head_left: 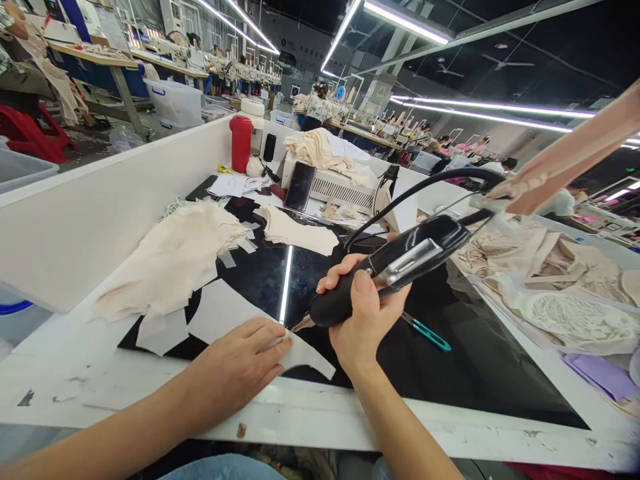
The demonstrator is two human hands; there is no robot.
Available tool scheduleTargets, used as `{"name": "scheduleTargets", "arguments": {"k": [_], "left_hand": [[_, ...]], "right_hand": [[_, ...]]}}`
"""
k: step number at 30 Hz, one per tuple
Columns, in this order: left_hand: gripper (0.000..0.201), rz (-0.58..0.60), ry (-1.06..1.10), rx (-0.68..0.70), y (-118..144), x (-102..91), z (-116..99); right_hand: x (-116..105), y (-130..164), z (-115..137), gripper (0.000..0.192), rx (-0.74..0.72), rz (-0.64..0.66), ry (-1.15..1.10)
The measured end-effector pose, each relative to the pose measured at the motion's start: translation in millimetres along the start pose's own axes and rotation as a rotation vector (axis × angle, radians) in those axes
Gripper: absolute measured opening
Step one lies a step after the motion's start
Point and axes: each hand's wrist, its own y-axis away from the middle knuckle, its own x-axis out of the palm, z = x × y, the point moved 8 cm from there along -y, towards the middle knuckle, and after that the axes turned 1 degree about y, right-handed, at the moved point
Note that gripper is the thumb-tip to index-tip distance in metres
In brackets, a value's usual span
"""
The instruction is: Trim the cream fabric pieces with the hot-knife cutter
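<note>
My left hand (pixel 247 353) lies flat on a curved white piece of fabric (pixel 225 307), its fingers close together. My right hand (pixel 367 310) is wrapped round a corded black handheld power tool (pixel 410 253) with a silver lever on its side. The tool's narrow tip (pixel 301 324) points down and left, close to my left fingertips at the edge of the piece. Whether it touches the fabric I cannot tell. Under the piece is a glossy black sheet (pixel 480 373). A beige twisted fabric strip (pixel 565 160) is tied at the tool's rear end.
A pile of cream fabric pieces (pixel 175 247) lies left, and a smaller stack (pixel 300 230) ahead. Turquoise thread snips (pixel 427 333) rest right of my hand. Behind stand a phone (pixel 300 187), a red flask (pixel 241 143) and a white vented box (pixel 345 193). Lace garments (pixel 575 300) lie right.
</note>
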Motion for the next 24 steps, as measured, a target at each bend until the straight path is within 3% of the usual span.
{"name": "scheduleTargets", "arguments": {"k": [24], "left_hand": [[0.031,-0.037,-0.027,0.029,-0.9,-2.7,-1.6]], "right_hand": [[-0.9,2.2,-2.8,0.028,-0.020,0.009,-0.007]]}}
